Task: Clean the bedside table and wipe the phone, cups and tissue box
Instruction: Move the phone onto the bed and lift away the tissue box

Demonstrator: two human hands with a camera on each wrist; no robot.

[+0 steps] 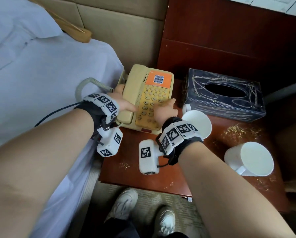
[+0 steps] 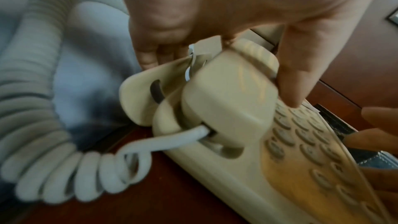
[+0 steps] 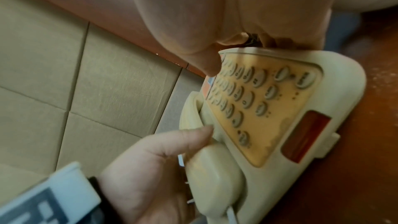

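Note:
A beige desk phone (image 1: 154,93) with an orange QR label stands at the back left of the red-brown bedside table (image 1: 130,172). My left hand (image 1: 124,103) grips its handset side: fingers curl under the left edge and the thumb lies beside the handset (image 2: 228,94). My right hand (image 1: 166,109) grips the phone's right edge, thumb over the keypad (image 3: 269,108). Two white cups (image 1: 198,124) (image 1: 253,158) lie tipped on the table to the right. A dark blue tissue box (image 1: 229,103) stands behind them.
Yellowish crumbs (image 1: 234,130) are scattered over the table's right and front. The phone's coiled cord (image 1: 87,85) loops onto the white bed (image 1: 40,83) at the left. A padded headboard and dark wood panel stand behind. My shoes (image 1: 124,205) are on the carpet below.

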